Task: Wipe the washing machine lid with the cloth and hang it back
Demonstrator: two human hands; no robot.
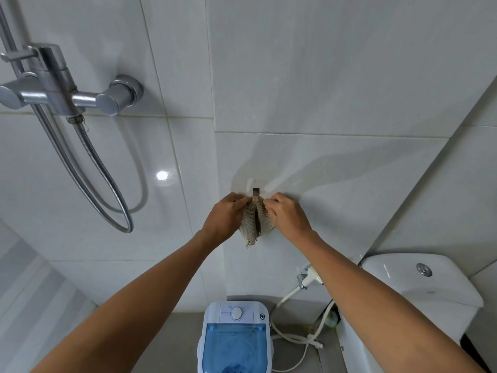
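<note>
Fingertips: both sets pinch the cloth's top edge, one to each side of the hook (255,191), apparently to spread the edge at the hook.
Left hand (224,215): fingers curled onto the cloth (255,224).
Right hand (286,214): likewise curled, gripping the opposite edge.
Cloth: beige weave, draping against the tiled wall (322,76) under the hook.
Washing machine lid (234,348): blue, translucent, well below, untouched.
Adjacent: shower mixer (61,87), toilet cistern (419,281).
</note>
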